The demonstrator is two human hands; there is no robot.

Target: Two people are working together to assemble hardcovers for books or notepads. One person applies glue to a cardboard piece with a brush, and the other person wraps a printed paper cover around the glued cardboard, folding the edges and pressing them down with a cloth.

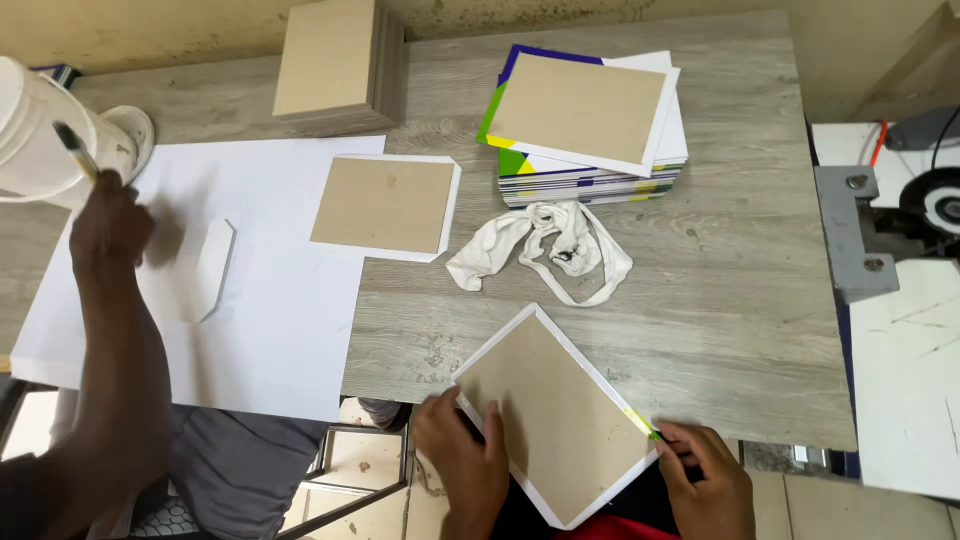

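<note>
A brown cardboard board glued on a white sheet lies turned like a diamond, hanging over the table's front edge. My left hand grips its lower left edge, thumb on the white border. At the board's right corner, my right hand pinches a small yellow-green tool whose tip touches the white border.
A white rag lies mid-table. Behind it stand a stack of coloured sheets, a second board and a pile of boards. At left, a co-worker's hand holds a brush by a white bucket, over a large white sheet.
</note>
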